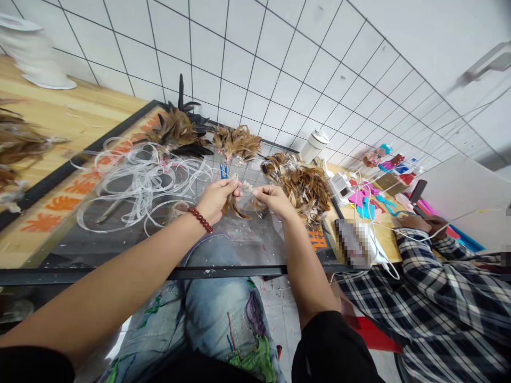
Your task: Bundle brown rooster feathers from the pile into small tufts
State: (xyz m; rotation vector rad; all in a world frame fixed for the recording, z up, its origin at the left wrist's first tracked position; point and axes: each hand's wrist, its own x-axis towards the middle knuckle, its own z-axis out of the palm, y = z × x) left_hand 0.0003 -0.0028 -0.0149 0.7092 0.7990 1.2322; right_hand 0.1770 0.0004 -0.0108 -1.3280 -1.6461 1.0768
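My left hand (219, 201), with a red bead bracelet at its wrist, is closed in a pinch on a brown feather (235, 207) hanging below its fingers. A whitish, fluffy tuft (247, 187) shows between my two hands. My right hand (275, 200) is also closed in a pinch beside the tuft; what sits in its fingertips is too small to make out. Right of it lies a large heap of brown feathers (305, 186). Behind the hands are a smaller brown feather bunch (236, 141) and one with black feathers (175, 130).
Loops of translucent strip (139, 175) cover the left of the clear-topped table. A white bottle (314, 144) stands by the tiled wall. At right are a phone (352, 243), cables and a person in a plaid sleeve (423, 260). A white spool (38, 53) is far left.
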